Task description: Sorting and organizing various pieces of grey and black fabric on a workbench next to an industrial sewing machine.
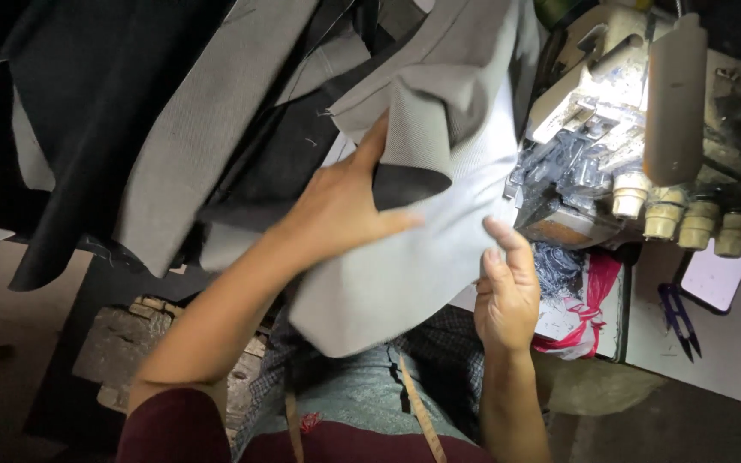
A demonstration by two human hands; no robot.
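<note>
dark maroon short sleeve point(173, 424) on the left arm, bare forearms, both hands ungloved
</note>
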